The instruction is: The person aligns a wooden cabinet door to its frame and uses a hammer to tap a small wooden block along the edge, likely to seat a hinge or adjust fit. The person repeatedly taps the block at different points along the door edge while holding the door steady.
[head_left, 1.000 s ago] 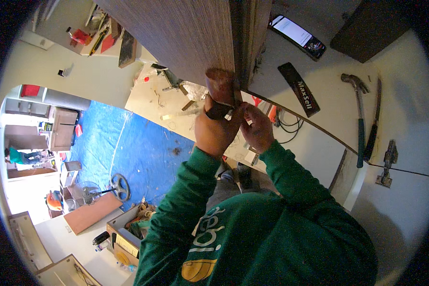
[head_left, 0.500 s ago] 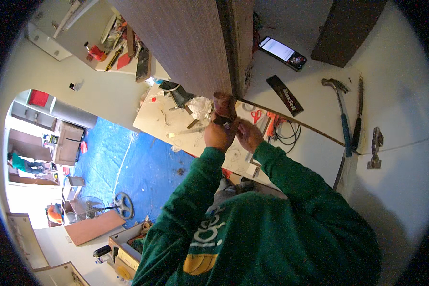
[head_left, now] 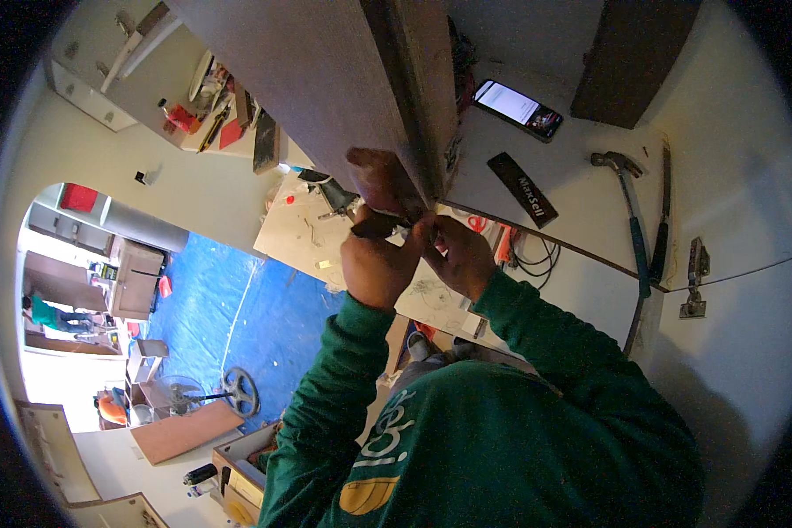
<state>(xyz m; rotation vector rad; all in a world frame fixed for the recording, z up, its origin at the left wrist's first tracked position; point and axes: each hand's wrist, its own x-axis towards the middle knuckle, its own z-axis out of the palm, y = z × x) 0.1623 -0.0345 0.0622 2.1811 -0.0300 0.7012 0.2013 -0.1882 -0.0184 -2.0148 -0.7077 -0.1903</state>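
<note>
My left hand [head_left: 380, 266] is closed around the lower end of a reddish-brown curled strip [head_left: 384, 180], whose exact kind I cannot make out. Against that same end, my right hand [head_left: 459, 253] pinches with thumb and forefinger. The fingertips of both hands nearly meet, and whatever small part lies between them is hidden. Just behind the strip stands a tall wood-grain panel [head_left: 299, 79] with a dark edge facing me.
A white shelf on the right bears a lit phone [head_left: 519, 109], a flat black packet [head_left: 522, 189], a claw hammer [head_left: 630, 216] and a dark-handled blade [head_left: 662, 229]. Red scissors [head_left: 477, 223] and a black cable [head_left: 537, 264] lie below. Blue sheeting [head_left: 282, 308] covers the floor; a person [head_left: 48, 312] is far left.
Both hands have come closer to me; the left has moved left and down. The brown strip now leans left and looks flatter, and the view has shifted slightly.
</note>
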